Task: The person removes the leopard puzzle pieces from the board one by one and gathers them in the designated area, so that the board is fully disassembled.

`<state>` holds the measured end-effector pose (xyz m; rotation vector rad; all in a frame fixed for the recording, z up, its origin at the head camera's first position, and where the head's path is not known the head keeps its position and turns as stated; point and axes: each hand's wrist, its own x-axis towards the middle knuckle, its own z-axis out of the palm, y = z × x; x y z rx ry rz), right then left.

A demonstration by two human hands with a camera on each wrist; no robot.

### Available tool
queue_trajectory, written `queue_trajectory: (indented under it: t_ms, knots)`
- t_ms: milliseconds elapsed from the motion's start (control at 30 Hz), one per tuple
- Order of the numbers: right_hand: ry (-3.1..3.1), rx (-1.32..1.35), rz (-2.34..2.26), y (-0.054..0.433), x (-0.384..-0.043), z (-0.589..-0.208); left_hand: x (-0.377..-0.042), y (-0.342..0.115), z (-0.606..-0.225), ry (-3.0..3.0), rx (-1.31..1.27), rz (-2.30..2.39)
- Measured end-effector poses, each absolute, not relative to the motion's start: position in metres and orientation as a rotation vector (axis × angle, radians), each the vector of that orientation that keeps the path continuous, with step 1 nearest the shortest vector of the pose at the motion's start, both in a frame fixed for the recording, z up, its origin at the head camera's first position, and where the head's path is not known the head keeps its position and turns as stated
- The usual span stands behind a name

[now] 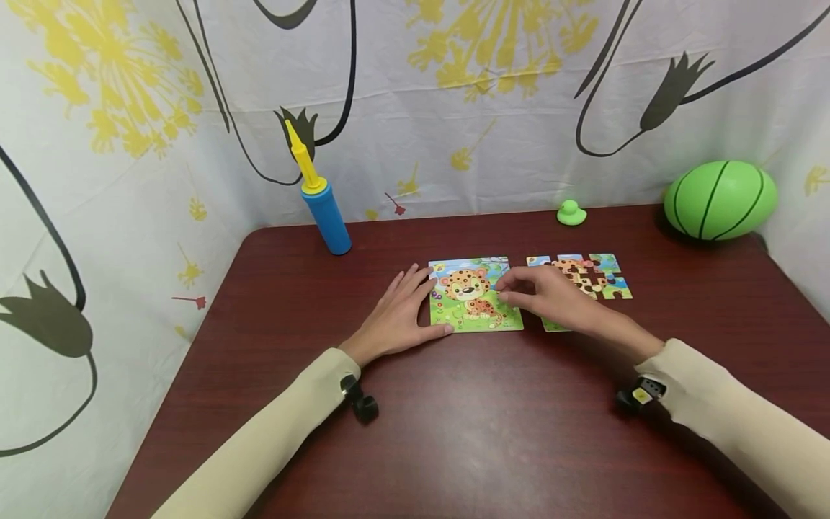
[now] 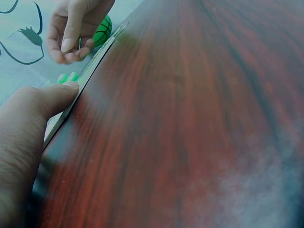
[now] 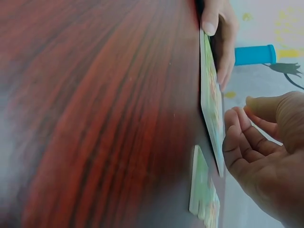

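My left hand [image 1: 405, 310] rests at the left edge of a square leopard picture board [image 1: 476, 317], its thumb on the near corner and its fingers spread along the side. My right hand [image 1: 551, 292] is over the right edge of that board, raised above it in the right wrist view. The right thumb and index fingertips are close together, the other fingers curled; I cannot tell whether a small piece is between them. Partly under the right forearm lies a second leopard picture, a jigsaw puzzle [image 1: 606, 263] with gaps between its pieces.
The dark red table [image 1: 454, 432] meets a patterned cloth wall at the back. A blue and yellow hand pump [image 1: 327, 216] stands at the back left. Toward the back right are a green rubber duck [image 1: 570, 214] and a green ball [image 1: 723, 200].
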<state>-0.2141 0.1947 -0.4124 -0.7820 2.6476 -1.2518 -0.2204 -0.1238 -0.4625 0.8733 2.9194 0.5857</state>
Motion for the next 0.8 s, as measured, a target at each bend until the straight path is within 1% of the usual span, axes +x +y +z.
queue_trajectory:
  t_ms: [467,800]
  knots:
    - [2.455,-0.738,-1.407,0.173,-0.225,-0.42,-0.22,-0.124,-0.464,2.921,0.865,0.583]
    - [2.407,-0.71,-1.427,0.17,-0.228,-0.426,-0.22,-0.124,-0.462,2.916,0.874,0.584]
